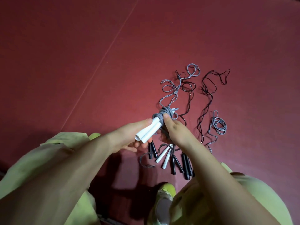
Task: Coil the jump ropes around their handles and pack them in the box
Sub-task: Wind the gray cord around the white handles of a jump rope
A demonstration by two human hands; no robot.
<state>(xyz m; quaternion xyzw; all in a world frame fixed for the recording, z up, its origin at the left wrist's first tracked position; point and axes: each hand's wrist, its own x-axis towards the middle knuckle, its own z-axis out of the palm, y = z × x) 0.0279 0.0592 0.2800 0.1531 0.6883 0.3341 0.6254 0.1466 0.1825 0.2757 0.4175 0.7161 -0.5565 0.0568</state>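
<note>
The right hand (177, 132) hid part of the grey coil (164, 113). Both forearms ran off the bottom edge. The left hand's (129, 137) fingers lay behind the white handles (147, 130).

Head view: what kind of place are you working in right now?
Probably a gym or sports hall, though that's a guess. The dark red mat floor has a straight seam like joined sports flooring, and several jump ropes lie loose on it. No walls, furniture or box in view.

Probably a gym or sports room: a dark red padded floor mat (81, 54) with a seam running from near left to far right, jump ropes (186, 98) spread across it.
</note>
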